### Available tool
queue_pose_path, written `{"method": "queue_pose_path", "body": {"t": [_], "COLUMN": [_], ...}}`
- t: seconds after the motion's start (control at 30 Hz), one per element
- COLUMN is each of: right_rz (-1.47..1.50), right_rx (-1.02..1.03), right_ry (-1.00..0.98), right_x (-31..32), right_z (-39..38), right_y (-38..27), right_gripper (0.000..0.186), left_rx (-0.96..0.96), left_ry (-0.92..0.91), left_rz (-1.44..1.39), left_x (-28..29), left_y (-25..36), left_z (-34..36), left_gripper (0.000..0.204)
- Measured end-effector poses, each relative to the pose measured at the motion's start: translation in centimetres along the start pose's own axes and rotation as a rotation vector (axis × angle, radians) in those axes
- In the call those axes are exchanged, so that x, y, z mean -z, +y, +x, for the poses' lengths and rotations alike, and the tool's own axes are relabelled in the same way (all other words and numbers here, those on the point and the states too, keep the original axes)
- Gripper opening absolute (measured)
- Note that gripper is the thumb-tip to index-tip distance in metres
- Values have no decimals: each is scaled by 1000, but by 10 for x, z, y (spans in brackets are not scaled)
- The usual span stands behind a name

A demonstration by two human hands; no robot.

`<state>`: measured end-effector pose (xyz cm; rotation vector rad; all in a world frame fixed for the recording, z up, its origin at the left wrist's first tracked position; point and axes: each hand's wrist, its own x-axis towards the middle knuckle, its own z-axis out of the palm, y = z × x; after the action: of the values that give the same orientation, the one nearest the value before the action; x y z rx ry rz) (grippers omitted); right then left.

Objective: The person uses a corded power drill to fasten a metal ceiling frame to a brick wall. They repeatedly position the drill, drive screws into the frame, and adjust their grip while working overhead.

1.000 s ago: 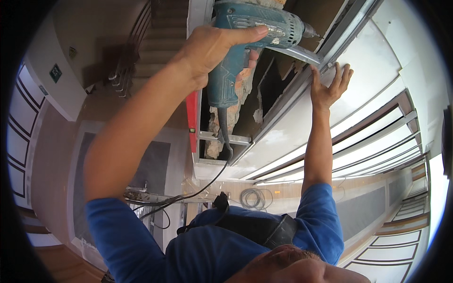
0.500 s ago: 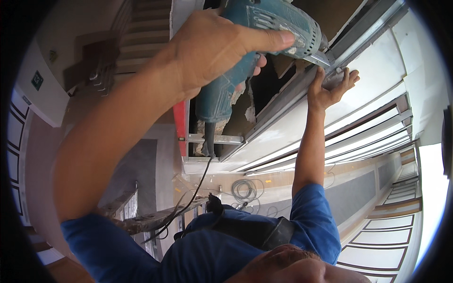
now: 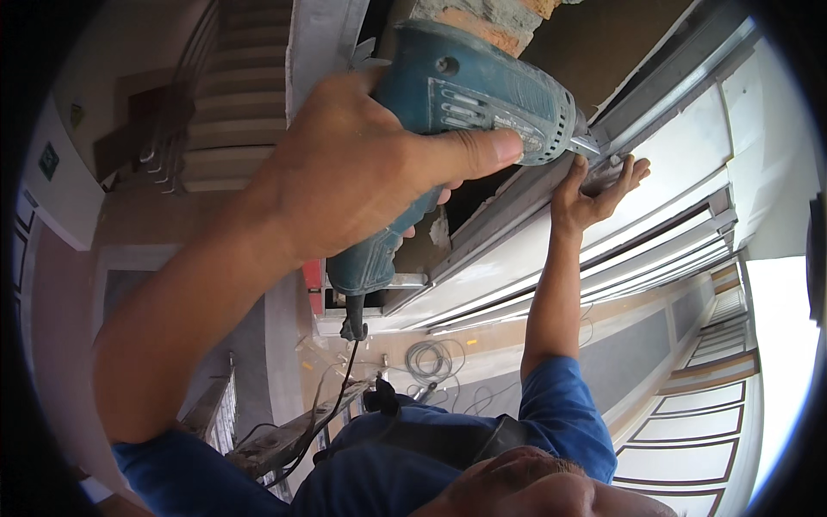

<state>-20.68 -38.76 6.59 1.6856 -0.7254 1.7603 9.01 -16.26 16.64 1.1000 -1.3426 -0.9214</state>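
Observation:
My left hand (image 3: 349,181) grips a teal corded drill (image 3: 474,90), thumb along its body and fingertips around the handle. The drill's nose points right, at the junction of a short metal piece (image 3: 586,145) and a long metal channel (image 3: 706,65). Just below that junction, my right hand (image 3: 584,196) touches the channel's edge with fingers apart. Beside the channel runs a white panel (image 3: 685,142). Behind the drill, broken brick and plaster (image 3: 482,28) show inside the dark framed opening. The black cord (image 3: 348,372) hangs from the handle.
A ladder (image 3: 312,424) is at my body, lower middle. Coiled cable (image 3: 429,358) lies on the floor below. A staircase (image 3: 237,103) with a railing (image 3: 168,129) is at upper left. Part of a red object (image 3: 313,274) shows behind the drill. Long railings or windows run along the right.
The drill and my left hand have shifted down in view and look larger, the nose now against the metal junction. My right hand and the surroundings also sit somewhat lower and further left.

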Motion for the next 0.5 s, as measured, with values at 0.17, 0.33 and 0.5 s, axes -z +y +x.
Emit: {"method": "queue_pose_path", "body": {"t": [0.17,0.33,0.5], "right_rz": [16,13,9], "right_rx": [-4,-19,-8], "right_ry": [-38,-48,-48], "right_x": [2,4,8], "right_z": [0,-1,-4], "right_y": [2,3,2], "right_gripper": [76,77,77], "left_rx": [20,-52,-32], "left_ry": [-30,-47,-61], "left_rz": [-72,-64,-94], "left_x": [-2,-5,-8], "left_y": [-6,-11,-13], "left_z": [5,7,7], "left_gripper": [47,45,45]}}
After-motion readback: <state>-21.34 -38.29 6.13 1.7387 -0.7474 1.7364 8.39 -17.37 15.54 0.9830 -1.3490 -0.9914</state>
